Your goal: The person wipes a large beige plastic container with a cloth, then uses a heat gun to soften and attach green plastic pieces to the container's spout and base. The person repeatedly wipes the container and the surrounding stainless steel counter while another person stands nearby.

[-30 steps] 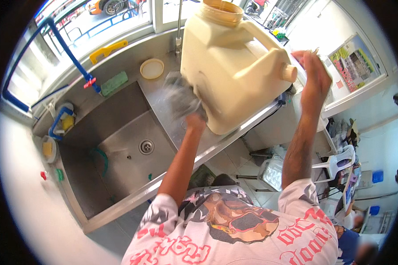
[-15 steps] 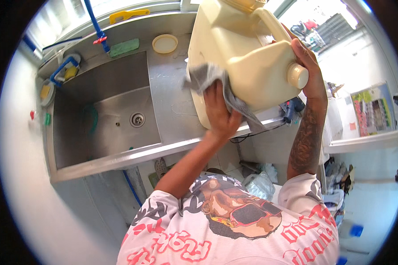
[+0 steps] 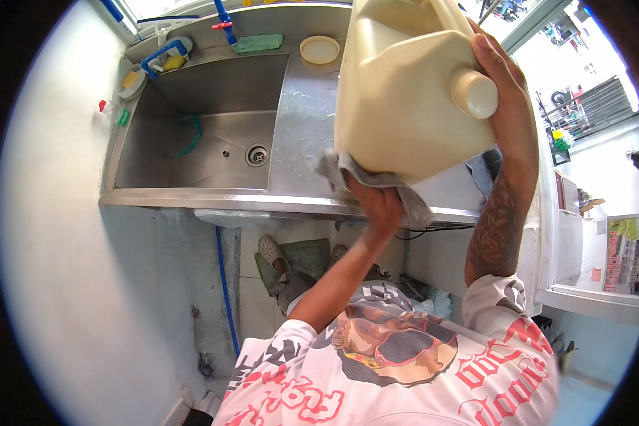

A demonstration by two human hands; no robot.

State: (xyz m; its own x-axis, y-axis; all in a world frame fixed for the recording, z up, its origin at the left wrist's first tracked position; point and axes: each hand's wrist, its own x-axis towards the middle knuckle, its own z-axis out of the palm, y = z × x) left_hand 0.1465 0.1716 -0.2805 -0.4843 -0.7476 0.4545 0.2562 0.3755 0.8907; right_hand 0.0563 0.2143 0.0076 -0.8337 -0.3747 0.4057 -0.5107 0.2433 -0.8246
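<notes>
step: i'm wiping jug (image 3: 405, 92) underside, left hand (image 3: 380, 206) pressing rag (image 3: 376, 181)
right hand (image 3: 508, 106): wrapped around jug, steadying
next: i'd shift rag along

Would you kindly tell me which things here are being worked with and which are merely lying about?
In use: cream jug, grey cloth, left hand, right hand.
Lying about: round lid, green sponge, green ring in sink.

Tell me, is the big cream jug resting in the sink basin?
No, the cream jug is held up above the steel counter, right hand gripping it, beside the sink basin.
</notes>
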